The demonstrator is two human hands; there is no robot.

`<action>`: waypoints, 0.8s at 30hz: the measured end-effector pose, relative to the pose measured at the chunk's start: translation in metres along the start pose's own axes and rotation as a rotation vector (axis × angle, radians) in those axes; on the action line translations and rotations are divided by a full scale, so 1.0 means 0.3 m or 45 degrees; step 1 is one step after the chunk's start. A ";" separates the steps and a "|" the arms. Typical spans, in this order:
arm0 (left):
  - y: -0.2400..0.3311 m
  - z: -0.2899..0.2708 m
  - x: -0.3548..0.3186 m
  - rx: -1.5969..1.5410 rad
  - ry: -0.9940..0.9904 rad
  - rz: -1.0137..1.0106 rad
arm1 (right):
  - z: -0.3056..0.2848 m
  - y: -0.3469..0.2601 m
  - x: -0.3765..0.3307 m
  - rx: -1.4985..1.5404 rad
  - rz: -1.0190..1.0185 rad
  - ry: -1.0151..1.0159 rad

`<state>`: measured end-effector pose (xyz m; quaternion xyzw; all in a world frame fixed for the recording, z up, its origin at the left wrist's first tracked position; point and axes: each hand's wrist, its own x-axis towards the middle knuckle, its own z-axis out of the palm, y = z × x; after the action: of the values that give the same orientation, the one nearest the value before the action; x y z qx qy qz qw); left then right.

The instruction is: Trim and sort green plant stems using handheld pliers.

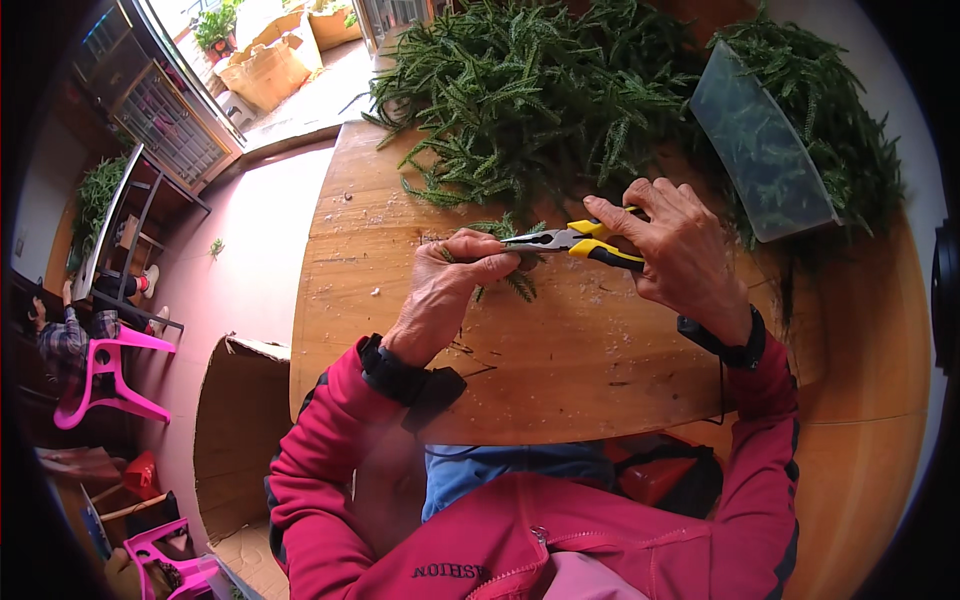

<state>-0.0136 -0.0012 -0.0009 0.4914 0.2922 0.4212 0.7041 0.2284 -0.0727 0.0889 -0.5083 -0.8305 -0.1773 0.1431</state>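
Note:
My left hand (448,278) pinches a small green artificial pine sprig (515,284) over the wooden table, its needles showing above and below the fingers. My right hand (690,245) is closed round the yellow and black handles of long-nose pliers (578,240). The plier jaws point left and their tips reach the sprig beside my left thumb and forefinger. Whether the tips grip a wire or stem there is too small to tell. Just beyond my hands lies a large heap of green artificial pine branches (530,90).
A translucent plastic bin (765,150) with more branches stands at the far right of the wooden table (400,230), which has scattered bits on it. An open cardboard box (240,430) sits left of the table. Further left, another person (70,340) sits on a pink chair (110,380).

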 end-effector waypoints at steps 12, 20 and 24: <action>0.032 0.014 -0.008 0.119 -0.112 -0.043 | 0.018 -0.005 0.003 -0.038 -0.027 0.031; -0.008 -0.009 0.000 -0.131 -0.025 -0.121 | 0.021 -0.008 0.004 -0.028 -0.061 0.067; -0.009 -0.015 -0.001 -0.167 -0.047 -0.103 | 0.022 0.003 0.005 0.012 -0.081 0.079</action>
<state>-0.0167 0.0002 -0.0051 0.4397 0.2704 0.4015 0.7565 0.2280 -0.0681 0.0837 -0.4751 -0.8423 -0.1936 0.1654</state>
